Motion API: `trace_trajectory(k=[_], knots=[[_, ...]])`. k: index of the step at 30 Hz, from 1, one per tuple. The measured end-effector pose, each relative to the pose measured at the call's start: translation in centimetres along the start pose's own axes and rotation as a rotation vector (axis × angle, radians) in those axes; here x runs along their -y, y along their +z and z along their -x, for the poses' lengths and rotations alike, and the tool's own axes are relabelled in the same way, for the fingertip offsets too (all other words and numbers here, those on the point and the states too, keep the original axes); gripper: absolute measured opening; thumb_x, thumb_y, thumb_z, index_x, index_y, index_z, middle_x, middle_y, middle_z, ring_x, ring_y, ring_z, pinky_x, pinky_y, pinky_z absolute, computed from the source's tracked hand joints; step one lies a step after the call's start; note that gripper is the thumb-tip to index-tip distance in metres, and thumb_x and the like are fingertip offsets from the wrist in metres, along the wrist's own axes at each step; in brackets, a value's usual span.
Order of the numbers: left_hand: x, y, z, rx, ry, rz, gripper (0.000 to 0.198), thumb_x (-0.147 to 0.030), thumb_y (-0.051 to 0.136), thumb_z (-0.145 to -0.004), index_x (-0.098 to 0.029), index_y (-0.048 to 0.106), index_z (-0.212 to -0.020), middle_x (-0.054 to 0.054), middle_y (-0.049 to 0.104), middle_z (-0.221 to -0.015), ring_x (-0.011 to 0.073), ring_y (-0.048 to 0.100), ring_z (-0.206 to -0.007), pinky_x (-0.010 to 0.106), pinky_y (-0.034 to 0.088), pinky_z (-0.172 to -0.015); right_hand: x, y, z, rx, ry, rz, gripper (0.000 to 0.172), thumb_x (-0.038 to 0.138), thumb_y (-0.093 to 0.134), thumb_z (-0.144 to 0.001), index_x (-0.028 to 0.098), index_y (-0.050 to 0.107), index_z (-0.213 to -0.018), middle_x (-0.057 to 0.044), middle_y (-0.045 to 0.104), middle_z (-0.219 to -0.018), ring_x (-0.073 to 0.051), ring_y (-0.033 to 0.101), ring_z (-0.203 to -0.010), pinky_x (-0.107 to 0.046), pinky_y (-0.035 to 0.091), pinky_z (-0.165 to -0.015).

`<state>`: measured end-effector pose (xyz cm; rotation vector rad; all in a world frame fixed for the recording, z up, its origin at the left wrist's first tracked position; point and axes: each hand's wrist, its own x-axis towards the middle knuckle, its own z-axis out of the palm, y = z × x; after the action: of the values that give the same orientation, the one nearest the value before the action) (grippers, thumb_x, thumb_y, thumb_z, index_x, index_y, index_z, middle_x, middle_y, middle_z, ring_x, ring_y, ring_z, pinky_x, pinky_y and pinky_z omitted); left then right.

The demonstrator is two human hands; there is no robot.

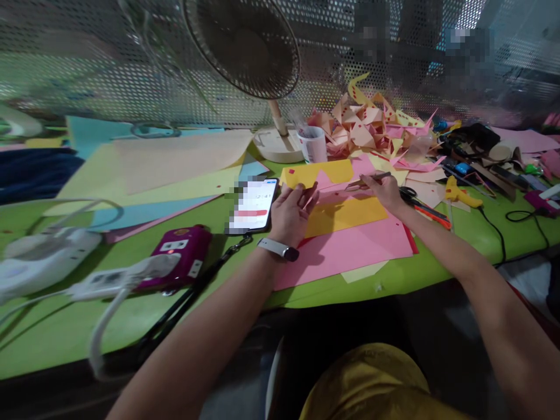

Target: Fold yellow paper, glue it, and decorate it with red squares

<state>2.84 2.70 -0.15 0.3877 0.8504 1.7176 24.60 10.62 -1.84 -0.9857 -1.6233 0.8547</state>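
My left hand [290, 213], with a grey-banded watch [276, 249] on its wrist, rests on the stacked paper with fingers curved and a little apart. Its fingertips lie by the lower edge of a yellow-orange paper strip [321, 173] that bears a small red mark. Between the fingers of my right hand [385, 191] is a slim pointed tool [357, 184], tip toward the left; its exact kind is unclear. Under both hands lie an orange-yellow sheet [350, 214] and a larger pink sheet [350, 251]. A lit phone [254, 205] lies just left of my left hand.
Black-handled scissors [408, 193] and a yellow glue gun [462, 193] lie to the right. Behind are a pile of cut paper pieces [365, 125], a white cup [312, 144] and a fan [245, 46]. Large paper sheets [175, 157] and a purple power adapter [181, 256] occupy the left.
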Motion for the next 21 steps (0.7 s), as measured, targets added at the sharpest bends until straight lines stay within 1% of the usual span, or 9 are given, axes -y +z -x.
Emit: trace_trajectory(k=[3,5,7,10,15,21], knots=[[0.0,-0.1,0.0,0.004,0.004,-0.008,0.02,-0.006,0.064,-0.087,-0.017,0.066,-0.071,0.002,0.074,-0.08,0.0173,0.076,-0.089,0.026,0.06,-0.078,-0.1,0.8,0.2,0.065,-0.016,-0.061,0.049,0.068,0.072,-0.077,0.019,0.073,-0.079,-0.004,0.075,-0.083,-0.018,0.074,-0.078,-0.028,0.061,-0.073],[0.1,-0.2,0.0,0.003,0.008,-0.019,0.02,-0.007,0.066,-0.086,-0.018,0.065,-0.069,0.001,0.073,-0.078,0.0177,0.076,-0.09,0.026,0.06,-0.079,-0.3,1.2,0.4,0.123,-0.007,-0.111,0.047,0.066,0.073,-0.077,0.019,0.075,-0.082,-0.004,0.076,-0.088,-0.017,0.073,-0.079,-0.028,0.062,-0.072],[0.2,-0.3,-0.1,0.011,0.008,-0.031,0.02,-0.008,0.068,-0.085,-0.018,0.064,-0.069,0.001,0.073,-0.078,0.0181,0.076,-0.093,0.026,0.059,-0.079,-0.5,1.4,0.4,0.152,0.008,-0.128,0.045,0.065,0.073,-0.078,0.02,0.076,-0.083,-0.004,0.076,-0.093,-0.016,0.074,-0.08,-0.027,0.063,-0.073],[0.3,-0.4,-0.3,0.023,0.001,-0.046,0.019,-0.009,0.069,-0.085,-0.02,0.065,-0.07,0.002,0.073,-0.08,0.019,0.075,-0.098,0.026,0.059,-0.08,-0.6,1.4,0.4,0.146,0.03,-0.105,0.044,0.064,0.073,-0.078,0.02,0.077,-0.082,-0.005,0.077,-0.093,-0.015,0.074,-0.081,-0.027,0.063,-0.074],[0.2,-0.5,-0.4,0.022,0.001,-0.055,0.018,-0.009,0.073,-0.082,-0.02,0.064,-0.071,0.002,0.073,-0.08,0.0204,0.075,-0.1,0.028,0.059,-0.081,-0.2,1.4,0.3,0.135,0.099,-0.147,0.051,0.069,0.074,-0.073,0.019,0.075,-0.081,-0.005,0.077,-0.084,-0.016,0.074,-0.077,-0.028,0.064,-0.071],[0.2,-0.4,-0.3,0.019,-0.008,-0.044,0.019,-0.008,0.07,-0.083,-0.019,0.063,-0.07,0.0,0.073,-0.077,0.0176,0.076,-0.093,0.025,0.06,-0.078,0.2,1.6,0.5,0.122,0.137,-0.175,0.056,0.072,0.075,-0.068,0.017,0.074,-0.078,-0.005,0.076,-0.083,-0.016,0.074,-0.076,-0.028,0.064,-0.071]])
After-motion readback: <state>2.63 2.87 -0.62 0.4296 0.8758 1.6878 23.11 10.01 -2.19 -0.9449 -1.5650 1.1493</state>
